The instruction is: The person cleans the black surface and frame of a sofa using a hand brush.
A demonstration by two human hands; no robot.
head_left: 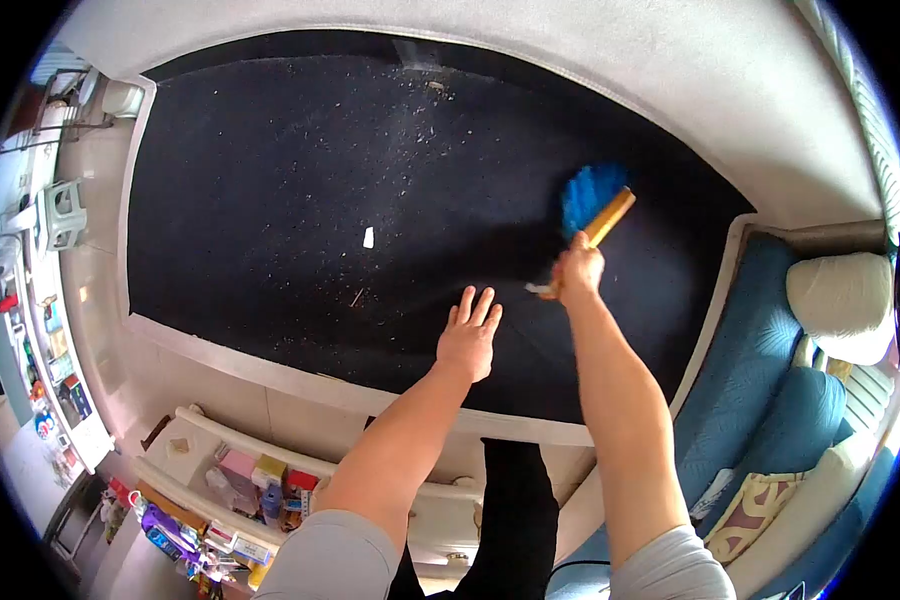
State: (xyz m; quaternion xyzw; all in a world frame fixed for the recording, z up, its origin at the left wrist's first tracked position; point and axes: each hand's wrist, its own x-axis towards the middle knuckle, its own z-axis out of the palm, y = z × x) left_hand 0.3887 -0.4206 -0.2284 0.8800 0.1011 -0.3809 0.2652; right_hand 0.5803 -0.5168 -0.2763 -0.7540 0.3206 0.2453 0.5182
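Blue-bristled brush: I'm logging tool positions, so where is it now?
In the head view, the blue-bristled brush is right of centre against the black surface, gripped by the right hand, up and right from the left hand.

head-worn view, forward and down

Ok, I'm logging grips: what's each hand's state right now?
Left hand: open, nothing visibly held.
Right hand: closed, holding the blue-and-yellow brush.

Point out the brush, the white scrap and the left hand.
Brush (583,202): head view, on its blue part.
White scrap (368,238): head view, on its middle.
Left hand (467,344): head view, on its back.
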